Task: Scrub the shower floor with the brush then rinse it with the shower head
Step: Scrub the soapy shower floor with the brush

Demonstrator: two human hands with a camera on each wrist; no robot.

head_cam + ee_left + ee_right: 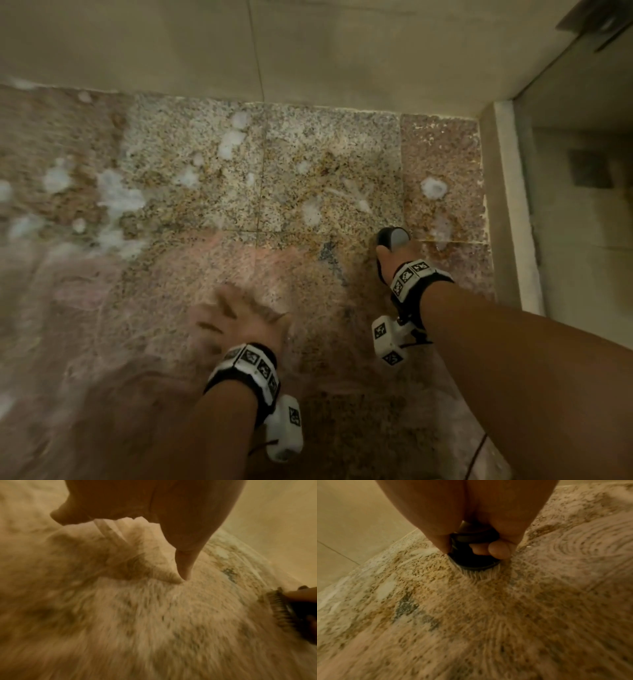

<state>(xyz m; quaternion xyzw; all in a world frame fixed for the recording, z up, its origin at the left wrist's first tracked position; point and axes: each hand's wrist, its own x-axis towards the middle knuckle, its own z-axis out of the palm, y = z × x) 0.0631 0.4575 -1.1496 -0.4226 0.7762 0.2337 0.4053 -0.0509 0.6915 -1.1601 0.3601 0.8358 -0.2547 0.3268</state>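
My right hand [394, 255] grips a dark scrub brush [392, 238] with a grey top, its bristles [477, 573] pressed onto the speckled granite shower floor [308, 164] near the right curb. My fingers [498, 550] curl round the brush body [471, 559]. My left hand [236, 320] lies flat with fingers spread on the wet floor, left of the brush; one fingertip [184, 569] touches the stone. The brush [281, 609] shows at the right edge of the left wrist view. White foam patches [116, 195] dot the floor. No shower head is in view.
A beige tiled wall [308, 44] rises behind the floor. A raised pale curb [510, 205] and glass panel bound the right side. Soapy swirl marks [573, 545] cover the near floor. A dark stain [330, 255] sits just left of the brush.
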